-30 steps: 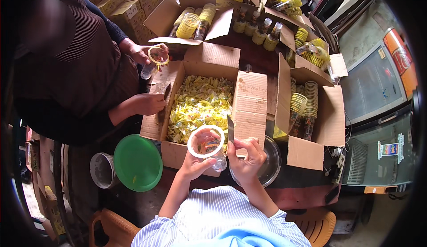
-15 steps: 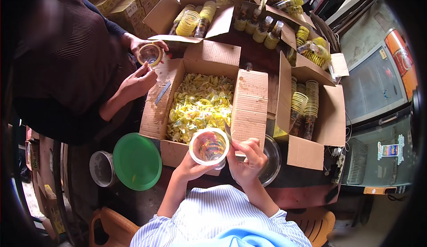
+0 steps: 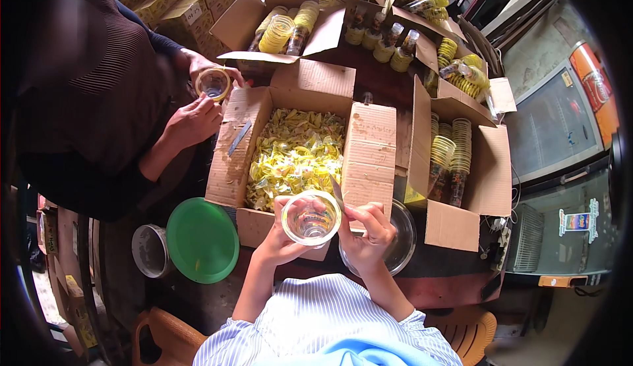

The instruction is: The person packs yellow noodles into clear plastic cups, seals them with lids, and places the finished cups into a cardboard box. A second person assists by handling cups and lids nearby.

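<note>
A clear plastic cup (image 3: pixel 315 227) with printed sides is gripped in my left hand (image 3: pixel 275 248), its open mouth tilted up toward me. My right hand (image 3: pixel 368 239) pinches a thin knife blade (image 3: pixel 337 191), which points up and away beside the cup's right rim. Both hands are above the near edge of a cardboard box (image 3: pixel 370 152). Yellow and clear plastic scraps (image 3: pixel 297 152) fill that box. Part of the cup's lower side is hidden by its rim and my fingers.
At the left a co-worker (image 3: pixel 178 128) handles another clear cup (image 3: pixel 213 85). A flat blade (image 3: pixel 239 138) lies on the box's left flap. Boxes of stacked cups (image 3: pixel 461 145) stand right and behind. A green lid (image 3: pixel 202 241) and dark basin (image 3: pixel 403 247) flank me.
My left hand has turned the cup slightly, and its printed side shows differently. The blade stays beside the rim. The co-worker's hands and cup have shifted a little left and down.
</note>
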Available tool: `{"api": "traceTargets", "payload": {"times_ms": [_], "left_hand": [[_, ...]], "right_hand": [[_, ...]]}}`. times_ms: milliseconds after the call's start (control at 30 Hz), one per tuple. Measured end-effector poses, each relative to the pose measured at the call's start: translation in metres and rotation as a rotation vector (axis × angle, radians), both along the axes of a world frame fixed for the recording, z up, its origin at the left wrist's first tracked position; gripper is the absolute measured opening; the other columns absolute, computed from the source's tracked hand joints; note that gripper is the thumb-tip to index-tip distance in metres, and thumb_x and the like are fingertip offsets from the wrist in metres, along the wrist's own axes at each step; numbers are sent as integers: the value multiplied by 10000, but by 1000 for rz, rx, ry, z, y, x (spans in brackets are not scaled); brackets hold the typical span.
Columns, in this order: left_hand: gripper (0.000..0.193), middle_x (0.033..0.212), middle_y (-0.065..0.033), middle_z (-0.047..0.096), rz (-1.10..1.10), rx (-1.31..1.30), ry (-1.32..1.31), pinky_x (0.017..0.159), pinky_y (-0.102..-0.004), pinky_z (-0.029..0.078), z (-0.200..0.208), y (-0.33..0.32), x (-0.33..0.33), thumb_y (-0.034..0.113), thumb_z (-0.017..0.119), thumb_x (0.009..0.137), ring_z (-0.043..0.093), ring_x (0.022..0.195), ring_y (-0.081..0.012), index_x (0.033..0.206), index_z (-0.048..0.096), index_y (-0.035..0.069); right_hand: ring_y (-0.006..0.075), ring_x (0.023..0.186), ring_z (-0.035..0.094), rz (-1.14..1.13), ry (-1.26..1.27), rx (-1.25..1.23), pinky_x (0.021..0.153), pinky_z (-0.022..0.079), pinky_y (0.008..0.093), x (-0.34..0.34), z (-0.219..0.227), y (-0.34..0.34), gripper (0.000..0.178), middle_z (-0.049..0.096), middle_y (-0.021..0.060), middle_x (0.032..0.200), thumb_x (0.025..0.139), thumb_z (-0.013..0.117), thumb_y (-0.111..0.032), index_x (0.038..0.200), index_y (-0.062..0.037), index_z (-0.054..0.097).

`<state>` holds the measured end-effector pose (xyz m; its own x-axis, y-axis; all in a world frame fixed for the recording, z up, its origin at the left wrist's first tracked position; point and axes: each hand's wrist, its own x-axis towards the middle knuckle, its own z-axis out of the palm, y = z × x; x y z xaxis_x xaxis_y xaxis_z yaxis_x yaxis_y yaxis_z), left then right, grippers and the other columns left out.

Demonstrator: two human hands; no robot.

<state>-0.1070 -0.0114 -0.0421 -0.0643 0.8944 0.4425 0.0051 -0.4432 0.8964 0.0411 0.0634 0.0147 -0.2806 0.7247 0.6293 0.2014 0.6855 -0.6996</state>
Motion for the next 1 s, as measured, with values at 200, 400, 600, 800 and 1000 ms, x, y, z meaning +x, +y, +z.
{"api": "traceTargets", "payload": {"times_ms": [200, 400, 600, 800, 1000], "left_hand": [[881, 1216, -146, 406, -94, -98, -41, 926, -375, 450, -3, -3, -6, -44, 663, 734, 470, 1158, -256, 1389, 126, 198], [721, 1232, -171, 427, -87, -155, -35, 961, -384, 404, 5, -7, -3, 40, 666, 750, 474, 1150, -251, 1293, 193, 81], [679, 1205, -168, 435, -85, -152, -191, 943, -381, 411, 9, 3, 0, 167, 691, 741, 472, 1126, -239, 1232, 235, 58], [720, 1172, -151, 450, -12, -106, -140, 908, -366, 443, 12, 6, 0, 124, 747, 687, 489, 1101, -229, 1207, 255, 50], [765, 1151, -140, 467, 82, -70, 176, 872, -333, 477, 27, 7, 0, 68, 803, 629, 528, 1053, -207, 1192, 284, 45]], "right_hand": [[151, 589, 549, -6, -27, 17, 598, 411, 261, 0, -3, 1, 235, 615, 37, 671, 627, 708, 43, 838, -52, 668], [148, 579, 542, 2, -8, -24, 604, 403, 265, 1, -7, 4, 242, 611, 24, 664, 626, 701, 45, 839, -66, 671], [145, 561, 526, -91, 29, 37, 600, 390, 271, 5, -6, -1, 202, 592, 9, 644, 648, 696, 41, 817, -61, 657], [143, 550, 505, -102, -158, 314, 616, 374, 285, 21, -3, -5, 217, 578, -3, 665, 650, 708, 27, 828, -80, 645], [136, 556, 514, -89, -187, 345, 614, 370, 282, 18, -6, -5, 218, 570, -8, 644, 658, 715, 25, 834, -84, 646]]}}
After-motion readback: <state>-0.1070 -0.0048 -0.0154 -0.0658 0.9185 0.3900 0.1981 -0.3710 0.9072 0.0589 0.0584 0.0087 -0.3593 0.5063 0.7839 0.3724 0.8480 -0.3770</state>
